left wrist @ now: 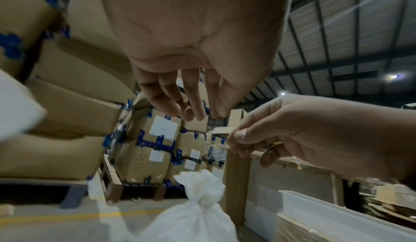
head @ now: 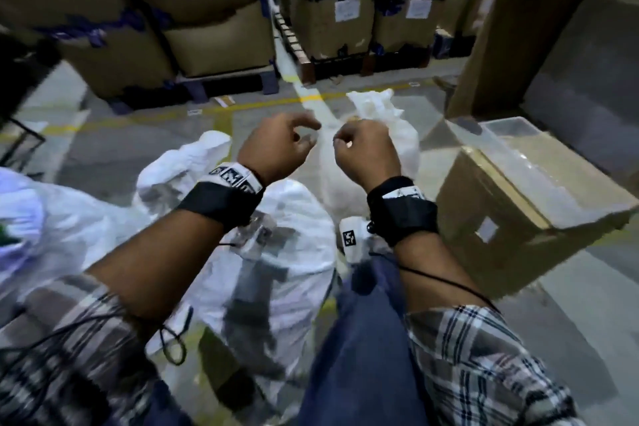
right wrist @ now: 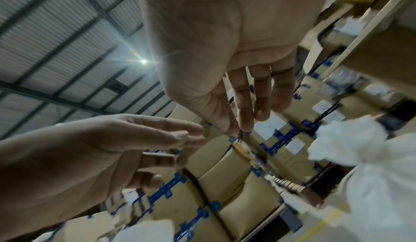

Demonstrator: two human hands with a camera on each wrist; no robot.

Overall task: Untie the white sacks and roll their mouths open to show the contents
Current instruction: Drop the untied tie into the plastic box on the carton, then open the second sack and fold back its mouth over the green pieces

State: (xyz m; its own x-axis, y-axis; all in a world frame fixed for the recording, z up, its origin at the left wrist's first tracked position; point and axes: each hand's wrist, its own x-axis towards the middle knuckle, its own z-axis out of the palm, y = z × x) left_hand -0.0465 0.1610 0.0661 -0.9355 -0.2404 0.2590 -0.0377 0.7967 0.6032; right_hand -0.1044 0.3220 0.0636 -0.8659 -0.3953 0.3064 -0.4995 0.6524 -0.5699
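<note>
A tied white sack (head: 377,104) stands on the floor just beyond my hands, its neck knotted below a ruffled tuft (left wrist: 199,180); it also shows at the right of the right wrist view (right wrist: 371,183). My left hand (head: 280,145) hovers above and left of it, fingers (left wrist: 171,101) loosely hanging and holding nothing. Beside it my right hand (head: 363,152) is curled, thumb tip pressed to the forefinger (right wrist: 245,119). I see nothing between them. Neither hand touches the sack.
More white sacks lie nearer to me: one with grey print (head: 294,245), one at the left (head: 193,162), another at the far left (head: 41,218). A cardboard box (head: 518,190) stands to the right. Stacked cartons on pallets (head: 328,10) fill the back.
</note>
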